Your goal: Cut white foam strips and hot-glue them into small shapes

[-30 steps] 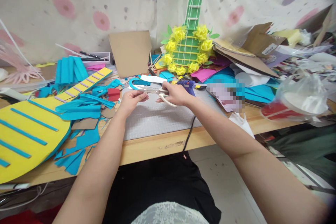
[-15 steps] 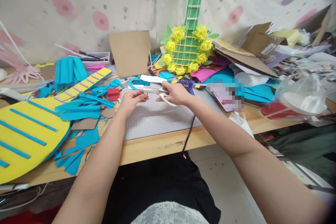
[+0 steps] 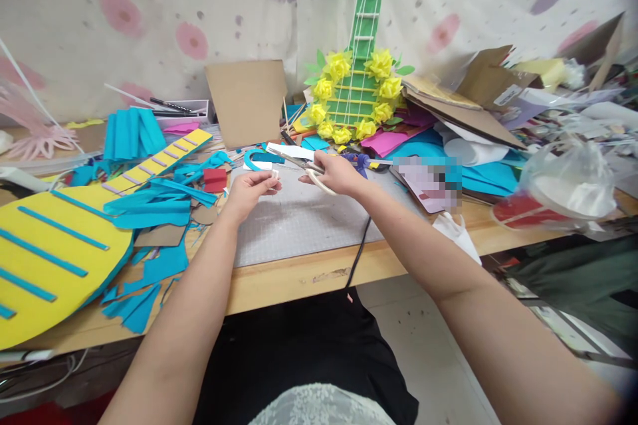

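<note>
My right hand (image 3: 336,174) grips a pair of scissors (image 3: 292,159) by its pale handles, the blades pointing left above the grey cutting mat (image 3: 299,232). Pinched between the thumb and fingers of my left hand (image 3: 248,192) is a small white piece (image 3: 275,174), too small to name for certain. The scissor blades are a little above and to the right of it, apart from it. Behind my hands lie a blue curved strip (image 3: 249,158) and a white strip (image 3: 292,150). A blue-purple glue gun (image 3: 361,163) is partly hidden behind my right hand.
At left lies a yellow guitar-shaped craft (image 3: 60,246) among blue paper scraps (image 3: 157,265). A green guitar craft with yellow flowers (image 3: 366,46) stands at the back beside a cardboard sheet (image 3: 246,103). A red-and-white cup (image 3: 533,206) in plastic stands right; a black cable (image 3: 359,255) crosses the table edge.
The scissors have moved away from my left fingers, up and to the right, and their blades have tilted upward. My left hand has stayed nearly in place.
</note>
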### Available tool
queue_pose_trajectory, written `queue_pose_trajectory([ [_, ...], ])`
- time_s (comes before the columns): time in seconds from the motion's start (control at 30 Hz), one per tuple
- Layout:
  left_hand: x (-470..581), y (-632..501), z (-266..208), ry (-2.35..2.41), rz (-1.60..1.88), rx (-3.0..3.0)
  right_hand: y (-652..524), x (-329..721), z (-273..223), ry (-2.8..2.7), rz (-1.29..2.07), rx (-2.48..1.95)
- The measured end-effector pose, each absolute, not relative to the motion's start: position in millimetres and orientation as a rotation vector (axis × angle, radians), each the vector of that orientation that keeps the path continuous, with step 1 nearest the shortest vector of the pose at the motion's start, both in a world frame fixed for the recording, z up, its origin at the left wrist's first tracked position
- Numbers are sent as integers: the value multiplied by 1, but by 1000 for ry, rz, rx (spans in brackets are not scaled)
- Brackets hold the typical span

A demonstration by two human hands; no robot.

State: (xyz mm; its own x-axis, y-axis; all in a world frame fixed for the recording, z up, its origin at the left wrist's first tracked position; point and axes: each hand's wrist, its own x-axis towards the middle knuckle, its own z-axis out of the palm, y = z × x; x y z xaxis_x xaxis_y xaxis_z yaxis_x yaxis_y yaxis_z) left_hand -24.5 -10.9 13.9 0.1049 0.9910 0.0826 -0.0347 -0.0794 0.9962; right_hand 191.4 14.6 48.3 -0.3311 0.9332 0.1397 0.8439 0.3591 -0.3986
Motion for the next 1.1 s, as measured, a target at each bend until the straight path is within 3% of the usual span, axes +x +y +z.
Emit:
queue_pose_trajectory([
  [0.27, -23, -10, 15, 1106, 1249, 1105, 17, 179, 18, -2096, 324, -1905],
  [0.6, -39, 1, 19, 1148, 1196, 619, 19, 185, -11, -2077, 229, -1647],
  [0.8, -47, 13, 30, 1432, 1165, 888, 18, 188, -13, -2004, 279, -1614],
  [0.93, -61, 18, 47, 1684, 793, 1465, 16, 187, -14, -1931, 297, -1561],
  [1.1, -65, 23, 64, 1877, 166, 1742, 14, 186, -12, -1874, 376, -1584],
])
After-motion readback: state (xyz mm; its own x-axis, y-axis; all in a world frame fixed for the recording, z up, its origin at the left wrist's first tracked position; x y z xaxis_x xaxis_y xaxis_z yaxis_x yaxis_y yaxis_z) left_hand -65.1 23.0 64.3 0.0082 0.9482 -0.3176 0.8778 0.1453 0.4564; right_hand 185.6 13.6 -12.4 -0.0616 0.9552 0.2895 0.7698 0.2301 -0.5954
